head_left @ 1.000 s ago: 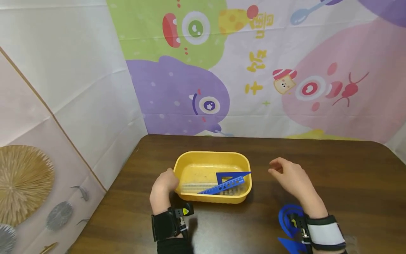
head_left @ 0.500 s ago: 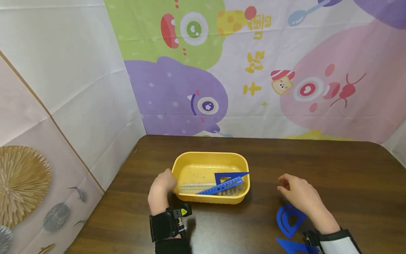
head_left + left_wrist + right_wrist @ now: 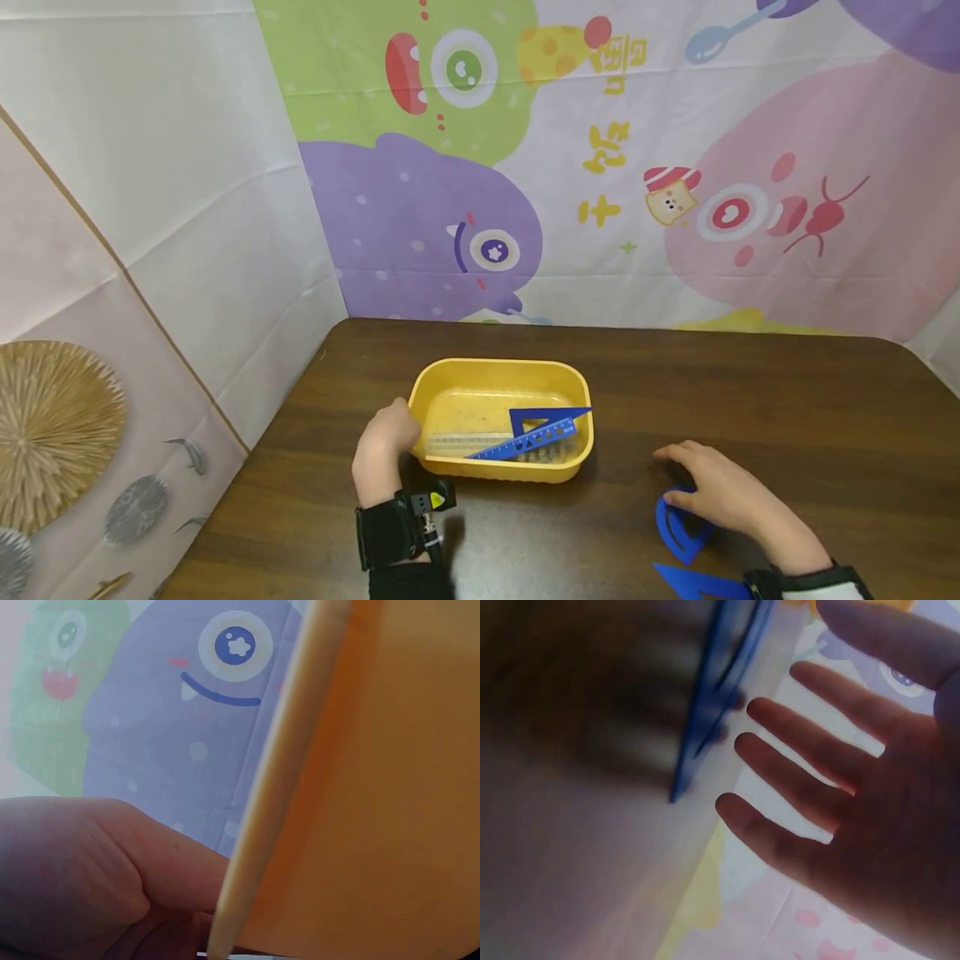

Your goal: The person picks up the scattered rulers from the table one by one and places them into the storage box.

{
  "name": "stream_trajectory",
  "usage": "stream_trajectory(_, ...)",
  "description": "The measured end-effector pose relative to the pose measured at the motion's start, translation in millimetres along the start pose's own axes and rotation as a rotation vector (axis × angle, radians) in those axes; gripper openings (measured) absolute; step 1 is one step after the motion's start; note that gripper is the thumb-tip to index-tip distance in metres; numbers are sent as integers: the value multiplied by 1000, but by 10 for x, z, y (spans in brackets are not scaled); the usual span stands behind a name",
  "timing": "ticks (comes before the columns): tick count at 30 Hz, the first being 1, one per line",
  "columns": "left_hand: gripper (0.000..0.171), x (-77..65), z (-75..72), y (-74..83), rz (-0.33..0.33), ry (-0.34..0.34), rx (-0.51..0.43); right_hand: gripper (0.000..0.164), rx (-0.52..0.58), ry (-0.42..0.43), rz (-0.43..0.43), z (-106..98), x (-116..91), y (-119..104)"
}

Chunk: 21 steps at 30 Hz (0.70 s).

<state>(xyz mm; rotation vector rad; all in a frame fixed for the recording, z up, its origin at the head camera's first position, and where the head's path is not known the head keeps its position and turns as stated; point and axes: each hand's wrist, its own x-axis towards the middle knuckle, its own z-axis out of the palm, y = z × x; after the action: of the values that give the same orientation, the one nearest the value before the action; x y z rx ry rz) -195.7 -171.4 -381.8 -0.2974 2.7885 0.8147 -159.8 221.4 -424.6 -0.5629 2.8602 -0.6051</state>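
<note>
My left hand (image 3: pixel 385 437) grips the left side of a yellow plastic tub (image 3: pixel 487 472), its thumb lying against the outside of the wall (image 3: pixel 360 795) in the left wrist view. Inside the tub lie a blue ruler (image 3: pixel 525 440), a blue set square (image 3: pixel 551 412) and a clear ruler (image 3: pixel 453 444). To the right, my right hand (image 3: pixel 723 493) reaches over a blue protractor (image 3: pixel 681 533), covering part of it. The right wrist view has this hand's fingers spread and nearly straight, with the protractor (image 3: pixel 705 712) below them on the table.
Another blue set square (image 3: pixel 701 581) lies near the front of the brown table (image 3: pixel 570 542), partly hidden by the right wrist strap (image 3: pixel 810 581). A cartoon-printed cloth (image 3: pixel 600 283) hangs behind the table's far edge.
My right hand has come down and toward the front, from beside the tub to over the protractor, and its fingers have spread. The left hand and tub stay put.
</note>
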Motion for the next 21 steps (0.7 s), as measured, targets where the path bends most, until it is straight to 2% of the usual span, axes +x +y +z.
stream_trajectory(12,30,10,20,-13,-5,-3,3,58,82,-111,-130,17,-107,194)
stream_trajectory(17,28,12,20,-13,-5,4,-7,61,108,-159,-129,9,-116,242)
stream_trajectory(21,23,11,19,-8,-3,12,-26,60,103,-161,-114,0,-124,241)
